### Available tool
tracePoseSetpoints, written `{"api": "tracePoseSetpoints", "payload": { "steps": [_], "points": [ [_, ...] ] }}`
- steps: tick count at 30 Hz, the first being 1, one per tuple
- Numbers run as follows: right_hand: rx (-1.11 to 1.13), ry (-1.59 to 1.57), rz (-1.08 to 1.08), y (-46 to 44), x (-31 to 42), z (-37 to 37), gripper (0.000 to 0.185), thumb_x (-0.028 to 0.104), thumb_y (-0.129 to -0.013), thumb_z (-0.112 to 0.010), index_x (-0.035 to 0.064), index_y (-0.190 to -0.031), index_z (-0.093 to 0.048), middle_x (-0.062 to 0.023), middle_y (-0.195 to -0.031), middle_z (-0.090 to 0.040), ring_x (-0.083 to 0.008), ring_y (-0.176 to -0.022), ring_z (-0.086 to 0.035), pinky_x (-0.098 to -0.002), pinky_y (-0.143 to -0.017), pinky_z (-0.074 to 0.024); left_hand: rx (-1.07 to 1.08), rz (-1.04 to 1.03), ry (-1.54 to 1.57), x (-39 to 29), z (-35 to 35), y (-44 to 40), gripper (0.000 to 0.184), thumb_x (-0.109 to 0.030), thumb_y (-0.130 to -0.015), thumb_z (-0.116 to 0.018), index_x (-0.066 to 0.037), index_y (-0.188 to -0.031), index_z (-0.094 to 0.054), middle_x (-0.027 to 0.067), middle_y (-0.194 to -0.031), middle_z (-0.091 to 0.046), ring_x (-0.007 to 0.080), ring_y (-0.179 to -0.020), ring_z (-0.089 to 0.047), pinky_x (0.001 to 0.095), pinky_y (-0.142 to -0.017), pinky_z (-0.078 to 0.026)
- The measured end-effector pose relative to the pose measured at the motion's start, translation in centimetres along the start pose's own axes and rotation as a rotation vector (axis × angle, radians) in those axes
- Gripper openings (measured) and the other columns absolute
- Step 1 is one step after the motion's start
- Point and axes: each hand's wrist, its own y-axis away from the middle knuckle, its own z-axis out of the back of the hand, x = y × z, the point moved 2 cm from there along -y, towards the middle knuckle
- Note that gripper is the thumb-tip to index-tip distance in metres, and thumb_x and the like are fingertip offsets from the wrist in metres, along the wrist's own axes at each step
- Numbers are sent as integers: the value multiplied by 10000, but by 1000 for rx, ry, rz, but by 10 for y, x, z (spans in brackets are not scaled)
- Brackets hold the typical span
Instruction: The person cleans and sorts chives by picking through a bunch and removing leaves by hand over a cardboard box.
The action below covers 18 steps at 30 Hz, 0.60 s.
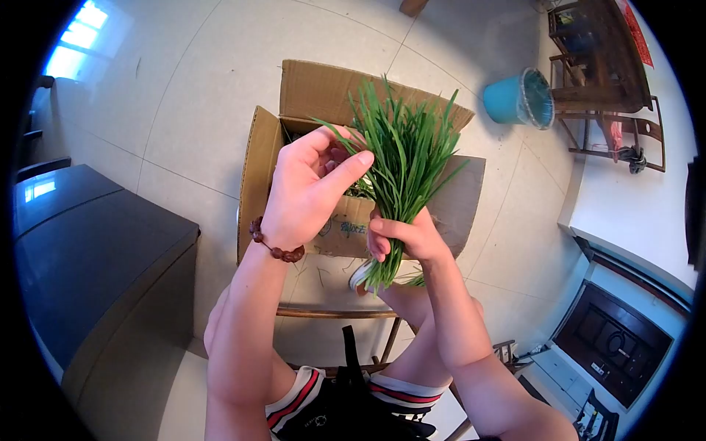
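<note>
A bunch of long green leafy stalks (401, 158) stands upright in my right hand (404, 234), whose fingers wrap round its lower part. My left hand (312, 180), with a brown bead bracelet (276, 242) at its wrist, is at the left side of the leaves. Its thumb and fingers are curled together near the leaf edge, and a leaf tip shows beside them; what lies between the fingers is hidden. Behind and below both hands is an open cardboard box (259, 180) with its flaps spread and some plant bits inside.
A dark cabinet (110, 250) is at the left. At the upper right are a blue bin (515, 99) and a wooden table (610, 66). A wooden bar (334, 314) crosses in front of my legs. More green stalks (416, 280) lie low beside my shoe (359, 277).
</note>
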Motion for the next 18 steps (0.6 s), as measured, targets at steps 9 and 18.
{"api": "tracePoseSetpoints", "payload": {
  "steps": [9,18],
  "points": [
    [-6,-102,-16,2,0,-1,215,12,-902,-686,-3,-1061,-542,-75,-573,-573,-199,-492,-599,-339,-488,-500,-36,19,107,4,0,1,94,-58,-959,-684,-24,-1035,-640,-30,-906,-660,20,-812,-592,202,-723,-481],
    [23,-91,7,1,3,0,155,35,-913,-675,1,-998,-550,-76,-567,-566,-205,-484,-595,-336,-478,-488,12,38,121,0,-1,0,161,-16,-946,-678,-16,-1100,-631,-9,-959,-672,49,-880,-622,221,-777,-514]
  ]
}}
